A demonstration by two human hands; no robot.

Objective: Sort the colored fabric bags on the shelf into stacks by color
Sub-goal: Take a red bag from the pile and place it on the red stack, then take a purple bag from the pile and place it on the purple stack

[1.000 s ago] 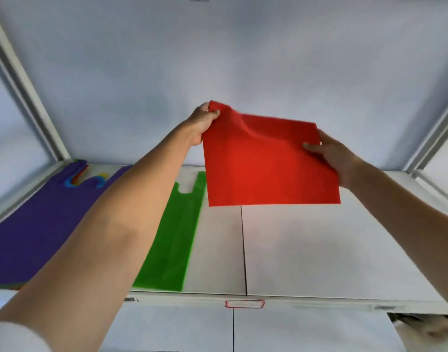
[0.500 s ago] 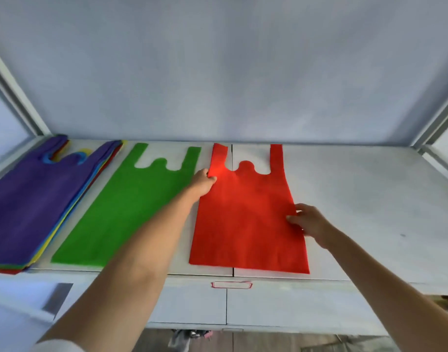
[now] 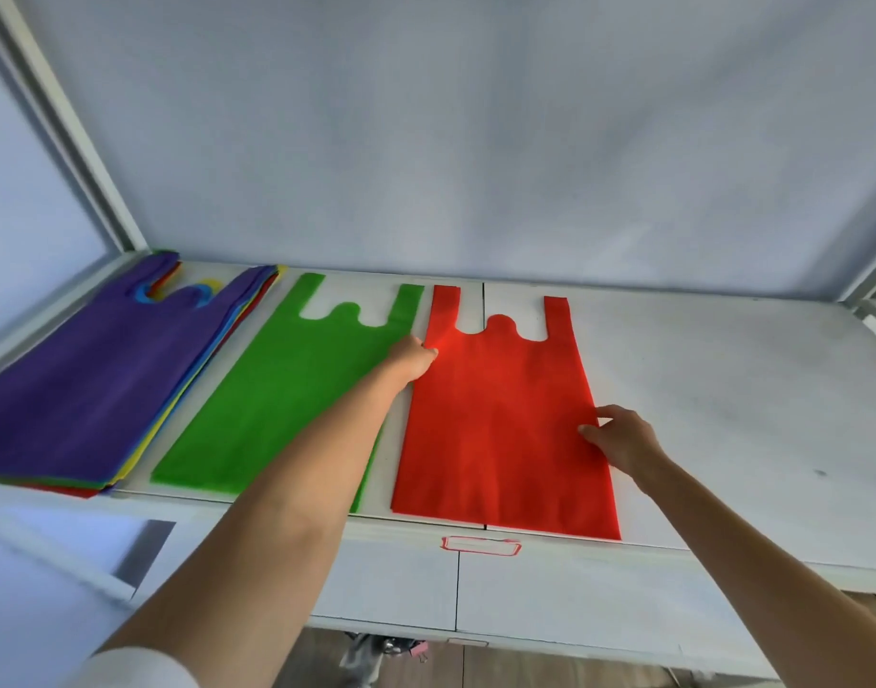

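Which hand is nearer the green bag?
Left. The left hand rests at the red bag's upper left edge, right beside the green bag. The right hand is on the red bag's far right edge, a full bag away.

Wide bare stretch of white shelf at centre right and right of the frame, open from the front edge back to the grey rear wall, nothing standing on it. Flat red bag in the middle, green bag just left of it, only a narrow strip of bare shelf between the two, crossed by the left forearm. Mixed pile with a purple bag on top filling the far left, close against the slanted white frame post at upper left. Another post closing the right end. High open air above everything on the shelf.
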